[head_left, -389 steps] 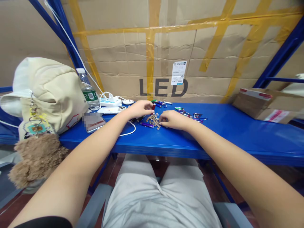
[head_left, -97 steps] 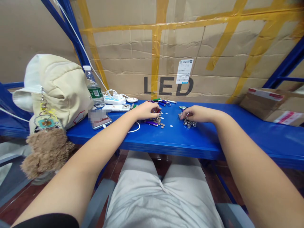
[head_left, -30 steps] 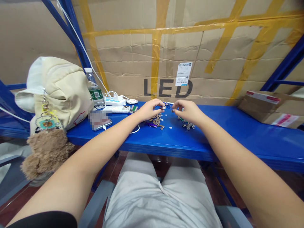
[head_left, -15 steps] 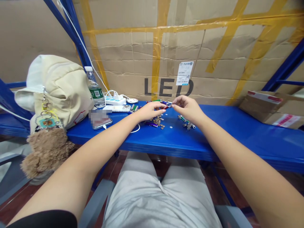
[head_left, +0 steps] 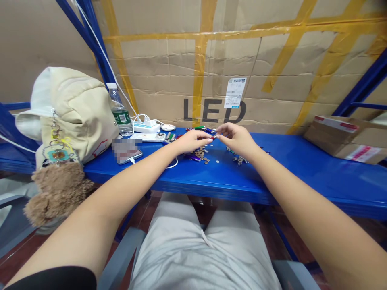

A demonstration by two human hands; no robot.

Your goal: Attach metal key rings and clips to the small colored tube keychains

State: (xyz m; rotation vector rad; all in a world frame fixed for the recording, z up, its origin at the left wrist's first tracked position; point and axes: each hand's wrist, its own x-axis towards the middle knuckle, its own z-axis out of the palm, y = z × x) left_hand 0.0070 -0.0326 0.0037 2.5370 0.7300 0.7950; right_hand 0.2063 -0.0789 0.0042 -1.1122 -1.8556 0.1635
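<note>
Over the blue table, my left hand (head_left: 193, 141) pinches a small red metal tube (head_left: 213, 137), like a mini flashlight body. Fingers of my right hand (head_left: 237, 137) are closed at the tube's other end, and the two hands nearly touch. Whatever small part may sit between the right fingertips is hidden. Below the left hand lies a pile of coin-like discs (head_left: 199, 153), possibly button cells, with a purple tube (head_left: 192, 158) beside it. Metal key clips (head_left: 240, 160) lie in a cluster under my right hand. More coloured tubes (head_left: 200, 128) rest beyond my hands.
On the left stand a cream bag (head_left: 81, 108) with a plush charm, a water bottle (head_left: 121, 112) and a white power strip (head_left: 146, 127). Two phones, one white (head_left: 151, 137), lie nearby with cables. A cardboard box (head_left: 344, 139) sits at right; large taped cardboard (head_left: 169, 72) backs the table (head_left: 217, 181).
My right hand has moved slightly left and down, closing the gap to the red tube. A silvery piece seen at its fingertips earlier no longer shows. The left hand stays almost still.
</note>
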